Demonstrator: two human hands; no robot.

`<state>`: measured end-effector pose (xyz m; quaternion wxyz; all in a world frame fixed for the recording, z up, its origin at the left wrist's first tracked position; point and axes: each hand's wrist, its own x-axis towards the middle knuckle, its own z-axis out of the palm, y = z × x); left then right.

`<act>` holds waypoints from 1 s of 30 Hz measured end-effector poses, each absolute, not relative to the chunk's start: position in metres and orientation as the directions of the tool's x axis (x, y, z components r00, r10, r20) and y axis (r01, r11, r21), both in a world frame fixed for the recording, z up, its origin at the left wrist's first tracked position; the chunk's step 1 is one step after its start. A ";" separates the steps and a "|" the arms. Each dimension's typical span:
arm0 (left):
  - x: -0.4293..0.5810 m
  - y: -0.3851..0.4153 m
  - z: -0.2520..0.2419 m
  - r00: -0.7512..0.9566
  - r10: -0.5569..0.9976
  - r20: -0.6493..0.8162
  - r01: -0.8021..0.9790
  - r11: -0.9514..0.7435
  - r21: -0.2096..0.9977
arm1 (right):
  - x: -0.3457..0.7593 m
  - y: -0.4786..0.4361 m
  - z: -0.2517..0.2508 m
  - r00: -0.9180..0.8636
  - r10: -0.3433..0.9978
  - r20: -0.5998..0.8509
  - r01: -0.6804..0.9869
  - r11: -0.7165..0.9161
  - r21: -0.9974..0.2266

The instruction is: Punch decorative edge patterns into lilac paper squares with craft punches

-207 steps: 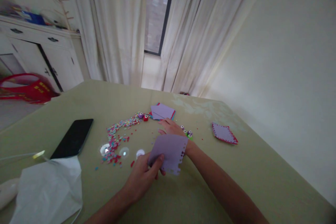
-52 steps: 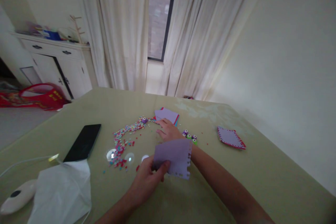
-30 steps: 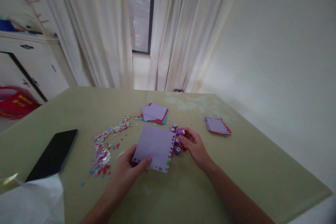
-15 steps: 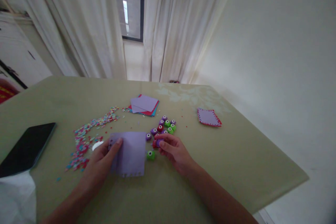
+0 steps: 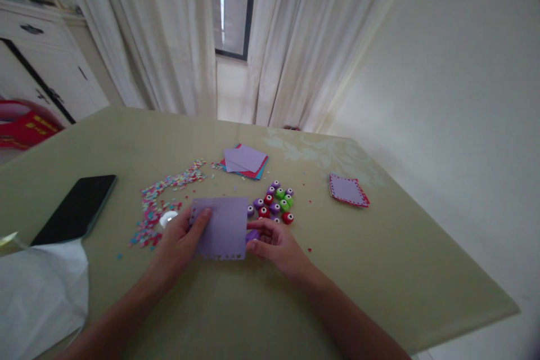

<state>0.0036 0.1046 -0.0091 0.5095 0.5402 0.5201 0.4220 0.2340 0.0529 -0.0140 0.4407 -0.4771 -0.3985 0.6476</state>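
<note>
My left hand (image 5: 179, 239) is closed on the left side of a square of purple paper (image 5: 223, 225), thumb on top. Small shaped holes run along the paper's left and bottom edges. In my right hand (image 5: 274, 242), fingers and thumb pinch a small purple craft punch (image 5: 252, 235) at the paper's right edge. Whether the paper sits in its slot I cannot tell. Just beyond lie several similar punches in purple, green and red, among them a red punch (image 5: 287, 217) and a green punch (image 5: 280, 194).
Punched paper confetti (image 5: 147, 219) is strewn to the left, around a shiny white round thing (image 5: 168, 219). A phone (image 5: 78, 208) and white tissue-like sheet (image 5: 46, 292) lie farther left. Stacked coloured paper (image 5: 248, 158) lies ahead, hole-edged squares (image 5: 348, 190) to the right.
My right hand has brought the purple punch to the paper's right edge. The paper is now turned flatter. The whole view has shifted leftward.
</note>
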 end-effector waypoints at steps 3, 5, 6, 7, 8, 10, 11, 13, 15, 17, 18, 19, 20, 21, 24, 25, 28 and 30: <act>0.006 0.102 -0.010 0.123 0.987 -0.100 0.114 0.086 0.990 | 0.230 0.052 -0.018 -0.160 0.949 -0.270 -0.211 -0.300 -0.930; 0.007 0.102 -0.011 0.130 0.986 -0.109 0.105 0.095 0.990 | 0.228 0.051 -0.018 -0.172 0.946 -0.274 -0.238 -0.310 -0.920; 0.007 0.101 -0.011 0.130 0.986 -0.106 0.107 0.092 0.990 | 0.227 0.051 -0.018 -0.179 0.943 -0.281 -0.248 -0.319 -0.915; 0.006 0.101 -0.011 0.128 0.987 -0.099 0.114 0.084 0.990 | 0.227 0.050 -0.017 -0.186 0.939 -0.290 -0.256 -0.331 -0.908; 0.006 0.101 -0.011 0.126 0.988 -0.090 0.126 0.074 0.989 | 0.226 0.050 -0.016 -0.192 0.934 -0.299 -0.261 -0.343 -0.902; 0.006 0.101 -0.011 0.122 0.990 -0.074 0.142 0.057 0.988 | 0.225 0.048 -0.013 -0.201 0.926 -0.321 -0.268 -0.367 -0.891; 0.006 0.100 -0.011 0.118 0.991 -0.068 0.146 0.051 0.988 | 0.225 0.048 -0.012 -0.200 0.922 -0.333 -0.269 -0.378 -0.886; 0.007 0.099 -0.010 0.105 0.993 -0.058 0.149 0.042 0.988 | 0.224 0.047 -0.010 -0.193 0.916 -0.351 -0.270 -0.393 -0.879; 0.008 0.097 -0.009 0.092 0.994 -0.058 0.149 0.044 0.988 | 0.223 0.047 -0.009 -0.197 0.911 -0.362 -0.272 -0.405 -0.873; 0.009 0.095 -0.008 0.104 0.990 -0.095 0.119 0.083 0.990 | 0.222 0.047 -0.008 -0.186 0.913 -0.362 -0.292 -0.403 -0.867; 0.010 0.094 -0.007 0.126 0.983 -0.136 0.090 0.125 0.988 | 0.222 0.047 -0.007 -0.173 0.917 -0.360 -0.303 -0.398 -0.866; 0.010 0.093 -0.007 0.153 0.971 -0.185 0.063 0.178 0.982 | 0.223 0.047 -0.006 -0.155 0.920 -0.360 -0.312 -0.391 -0.866; 0.011 0.092 -0.006 0.178 0.956 -0.235 0.043 0.231 0.972 | 0.223 0.047 -0.005 -0.138 0.922 -0.361 -0.317 -0.387 -0.866; 0.011 0.092 -0.005 0.193 0.941 -0.277 0.031 0.276 0.961 | 0.224 0.047 -0.004 -0.128 0.922 -0.365 -0.316 -0.387 -0.866; 0.012 0.091 -0.002 0.166 0.932 -0.322 0.042 0.320 0.947 | 0.226 0.046 -0.003 -0.125 0.918 -0.378 -0.292 -0.398 -0.870; 0.012 0.091 -0.001 0.151 0.937 -0.315 0.051 0.310 0.949 | 0.226 0.046 -0.003 -0.124 0.917 -0.380 -0.285 -0.399 -0.871; 0.012 0.091 0.001 0.131 0.952 -0.277 0.087 0.267 0.960 | 0.225 0.045 -0.004 -0.128 0.918 -0.376 -0.279 -0.398 -0.874; 0.012 0.090 0.000 0.114 0.960 -0.255 0.101 0.244 0.965 | 0.224 0.045 -0.005 -0.148 0.914 -0.377 -0.283 -0.404 -0.870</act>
